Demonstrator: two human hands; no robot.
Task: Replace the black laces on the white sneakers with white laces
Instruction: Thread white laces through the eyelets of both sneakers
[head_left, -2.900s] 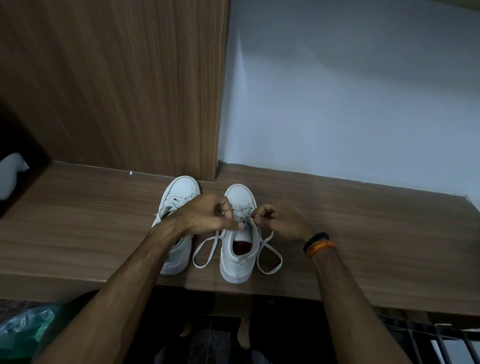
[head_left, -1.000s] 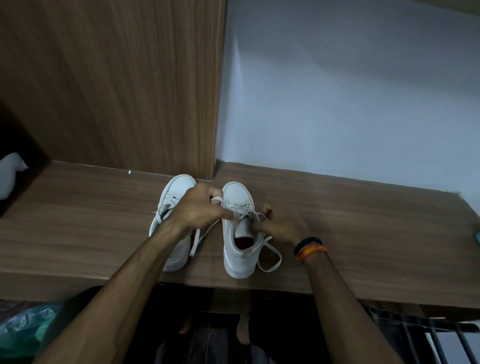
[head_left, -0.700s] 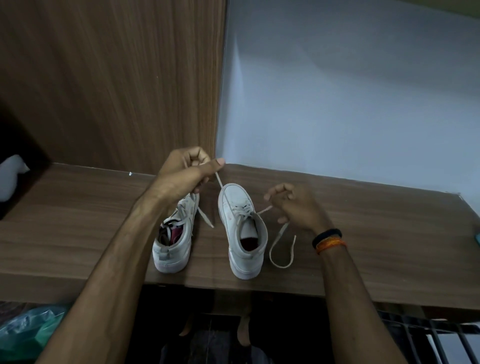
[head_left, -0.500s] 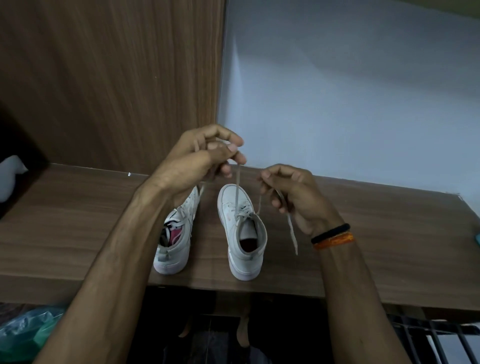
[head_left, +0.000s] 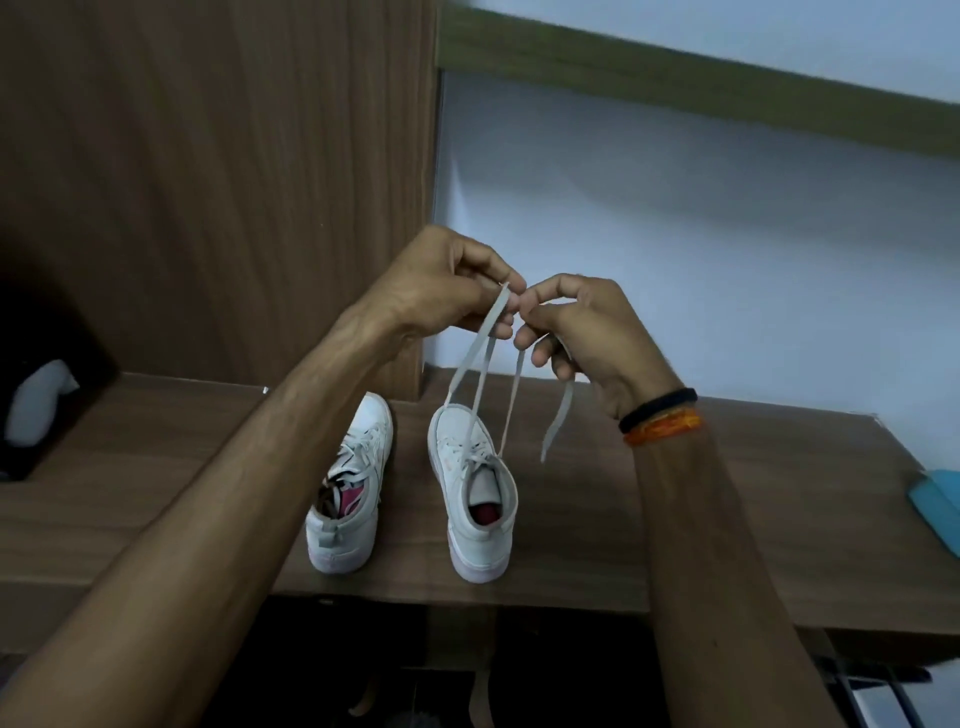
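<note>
Seen from the head camera, a person is lifting both ends of a white lace (head_left: 480, 358) high above the right-hand sneaker (head_left: 475, 499) — apparently to draw it snug through the eyelets and even up the two ends before tying. The left hand (head_left: 441, 291) is pinching one end between thumb and fingertips; the right hand (head_left: 576, 325), wristbands (head_left: 660, 415) at the wrist, is curling its fingers round the other, whose loose tail is dangling beside the shoe. The two hands are nearly touching, fingertip to fingertip. Both sneakers are standing heel-toward-camera on the wooden surface (head_left: 727, 519) near its front edge — within easy reach. The left-hand sneaker (head_left: 353, 499) is sitting just beside its partner, already showing pale laces (whether any black lace remains inside its collar cannot be told). No black lace is plainly showing, so the swap is probably nearing its finish.
</note>
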